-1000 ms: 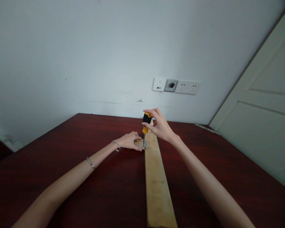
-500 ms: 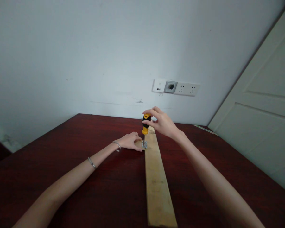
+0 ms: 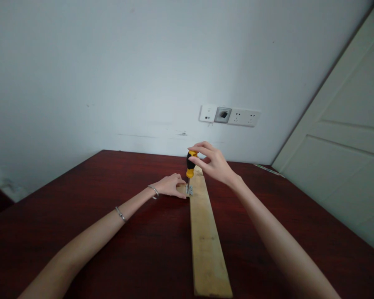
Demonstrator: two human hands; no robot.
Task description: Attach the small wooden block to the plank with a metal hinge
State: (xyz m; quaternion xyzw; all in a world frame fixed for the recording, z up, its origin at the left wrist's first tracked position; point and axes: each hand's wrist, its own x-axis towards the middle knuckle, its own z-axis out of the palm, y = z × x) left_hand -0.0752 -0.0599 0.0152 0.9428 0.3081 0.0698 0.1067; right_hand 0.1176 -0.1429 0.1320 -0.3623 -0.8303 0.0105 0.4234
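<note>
My right hand (image 3: 216,162) grips the handle of a yellow and black screwdriver (image 3: 190,164), which stands nearly upright. Its shaft points down to a small metal hinge (image 3: 188,190); whether the tip sits in a screw is too small to tell. The hinge spans the left edge of a long wooden board (image 3: 207,245) and a small wooden block (image 3: 182,189). My left hand (image 3: 169,185) is closed around that block, thumb on the near side and fingers on the far side, holding it against the board.
Everything lies on a dark red tabletop (image 3: 137,245). Behind it rises a white wall with a row of sockets (image 3: 230,116). A thin strip (image 3: 269,170) lies at the table's back right edge, beside a white panelled door (image 3: 345,145).
The right hand's fingers have shifted slightly on the screwdriver handle, and the handle leans a touch differently. The left hand, block and board stay in place.
</note>
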